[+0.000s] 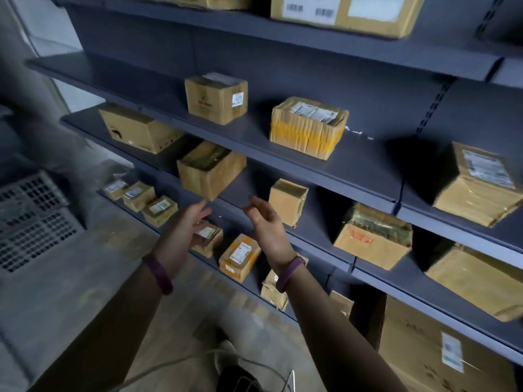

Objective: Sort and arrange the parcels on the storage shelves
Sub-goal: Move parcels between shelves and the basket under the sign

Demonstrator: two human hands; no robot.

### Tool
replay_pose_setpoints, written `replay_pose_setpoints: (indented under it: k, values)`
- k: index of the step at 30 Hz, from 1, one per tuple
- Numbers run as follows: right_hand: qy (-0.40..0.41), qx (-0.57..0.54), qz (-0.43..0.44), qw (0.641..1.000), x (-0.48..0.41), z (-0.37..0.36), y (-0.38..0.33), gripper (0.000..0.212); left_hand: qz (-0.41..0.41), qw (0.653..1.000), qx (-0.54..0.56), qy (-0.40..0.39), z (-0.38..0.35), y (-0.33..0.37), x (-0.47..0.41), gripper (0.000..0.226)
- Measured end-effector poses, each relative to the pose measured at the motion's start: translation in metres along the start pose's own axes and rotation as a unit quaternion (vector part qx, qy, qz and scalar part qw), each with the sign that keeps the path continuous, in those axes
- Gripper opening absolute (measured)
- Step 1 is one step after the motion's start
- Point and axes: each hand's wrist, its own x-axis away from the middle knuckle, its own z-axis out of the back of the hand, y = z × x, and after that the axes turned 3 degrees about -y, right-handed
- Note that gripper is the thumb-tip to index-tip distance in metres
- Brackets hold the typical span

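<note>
Parcels sit spaced along the dark metal shelves, and the one in play appears to be the brown taped carton point(210, 171) on the second shelf point(254, 182), its near corner jutting past the front lip. Both hands are raised just below and in front of it, touching nothing. The left hand point(192, 222) has its fingers fairly straight and spread, palm turned inward. The right hand point(264, 222) has its fingers loosely curled and empty.

The step looks like a reach for that carton, either to lift it out or to push it squarely back. The next move probably calls for a palm on each side face and a firm squeeze before any lift, since the overhanging corner could tip it forward.

Much is hard to read. Every label is too blurred to make out, so no sorting order can be judged. The large labelled box point(339, 12) up top is cut by the frame, and the carton at far right point(478, 185) is smeared. A crumpled parcel point(271, 290) on the low shelf is half hidden behind the right forearm, and the perforated grey crate point(34, 219) runs off the left edge.
</note>
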Motion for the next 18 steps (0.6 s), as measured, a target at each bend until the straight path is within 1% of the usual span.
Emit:
replay_pose_setpoints:
  k: [2,6,9,10,13,16,17,18]
  values:
    - [-0.014,0.000,-0.007,1.000,-0.032,-0.023,0.002,0.044,-0.001,1.000,0.013,0.020,0.023,0.008,-0.029,0.040]
    - [-0.022,-0.019,-0.021,0.999,-0.108,-0.069,0.008,0.040,-0.001,0.999,-0.004,0.043,0.079,0.025,-0.108,0.035]
    - [-0.012,-0.034,-0.034,0.999,-0.173,-0.102,0.016,0.037,-0.036,0.999,-0.027,0.028,0.124,0.035,-0.167,0.029]
    - [-0.013,-0.037,-0.038,0.999,-0.194,-0.114,0.017,0.039,-0.036,0.999,-0.027,0.030,0.138,0.041,-0.183,0.027]
    - [-0.022,-0.025,-0.047,0.998,-0.253,-0.157,0.019,0.036,0.001,0.998,-0.019,0.054,0.178,0.058,-0.235,0.021]
    - [-0.024,-0.023,-0.053,0.998,-0.301,-0.202,0.016,0.036,0.019,0.999,-0.027,0.043,0.209,0.076,-0.281,0.021]
    - [-0.028,-0.022,-0.051,0.998,-0.314,-0.215,0.015,0.033,0.022,0.998,-0.023,0.046,0.218,0.081,-0.296,0.021]
    - [-0.035,-0.017,-0.042,0.998,-0.328,-0.228,0.015,0.025,0.023,0.998,-0.019,0.053,0.228,0.084,-0.311,0.021]
